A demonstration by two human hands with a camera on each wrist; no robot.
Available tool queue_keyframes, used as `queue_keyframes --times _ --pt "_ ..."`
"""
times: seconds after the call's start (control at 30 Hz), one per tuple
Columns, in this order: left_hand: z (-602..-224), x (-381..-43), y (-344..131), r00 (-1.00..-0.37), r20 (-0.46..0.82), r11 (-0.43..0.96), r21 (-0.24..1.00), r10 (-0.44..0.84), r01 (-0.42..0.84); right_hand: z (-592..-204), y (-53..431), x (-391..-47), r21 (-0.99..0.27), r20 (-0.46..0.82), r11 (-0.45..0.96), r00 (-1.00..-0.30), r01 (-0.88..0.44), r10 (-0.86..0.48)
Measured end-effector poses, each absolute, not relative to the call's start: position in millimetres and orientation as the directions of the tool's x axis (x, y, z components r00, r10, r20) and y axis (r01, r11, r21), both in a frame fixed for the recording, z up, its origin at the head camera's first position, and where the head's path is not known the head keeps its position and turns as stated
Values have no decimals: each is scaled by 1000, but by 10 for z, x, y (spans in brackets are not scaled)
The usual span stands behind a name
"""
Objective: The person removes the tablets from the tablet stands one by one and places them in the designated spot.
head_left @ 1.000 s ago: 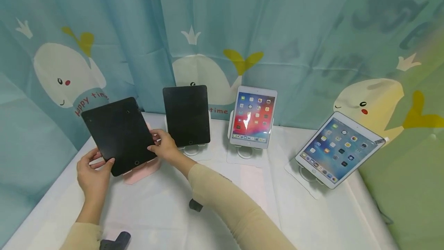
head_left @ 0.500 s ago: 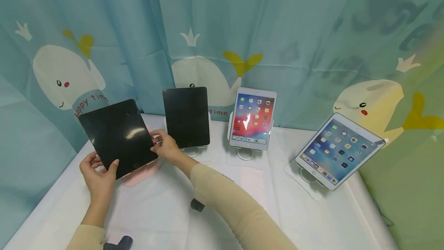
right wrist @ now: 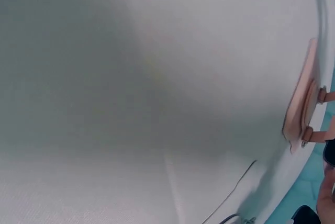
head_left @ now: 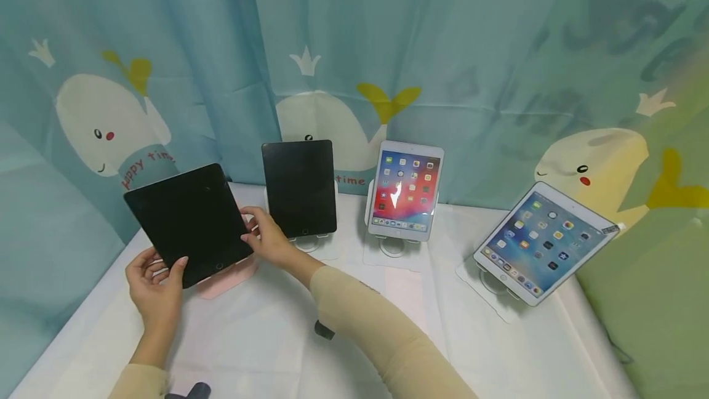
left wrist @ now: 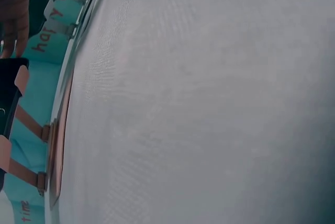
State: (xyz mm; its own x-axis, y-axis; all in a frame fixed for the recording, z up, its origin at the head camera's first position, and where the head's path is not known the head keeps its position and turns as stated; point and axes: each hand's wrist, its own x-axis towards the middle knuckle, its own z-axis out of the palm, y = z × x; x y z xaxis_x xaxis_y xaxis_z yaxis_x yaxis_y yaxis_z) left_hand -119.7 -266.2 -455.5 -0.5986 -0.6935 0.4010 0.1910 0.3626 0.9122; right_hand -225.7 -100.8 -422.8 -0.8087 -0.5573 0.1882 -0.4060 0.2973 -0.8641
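A black tablet leans back at a tilt on a pink stand at the left of the table. Two pink clips of the stand show at the tablet's lower edge in the left wrist view. My left hand grips the lower left edge, thumb on the front, other fingers toward the back. My right hand pinches the right edge low down. In the left wrist view, the right hand shows at the upper left. The right wrist view catches part of that hand beside the pink stand.
Another black tablet stands close by on a white stand. Farther right are a white tablet with a red and blue screen and one turned at an angle. A patterned curtain hangs behind the white table.
My left hand has shifted slightly right, and the tablet's tilt has changed a little in my hands. A bright reflection crossed its screen half a second ago and is gone now.
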Motion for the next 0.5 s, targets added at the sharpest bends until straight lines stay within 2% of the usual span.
queue_keyframes --times 0.13,0.33,0.5 --pt "-4565 -1177 -2664 -571 452 388 890 -685 240 -4243 -991 -2258 -773 285 345 -777 -533 -561" --pt "-4532 -1140 -2649 -568 465 398 883 -679 247 -4291 -977 -2249 -764 370 288 -758 -577 -537" --pt "-4516 -1125 -2673 -568 467 403 882 -678 244 -4321 -997 -2241 -704 439 317 -740 -636 -510"
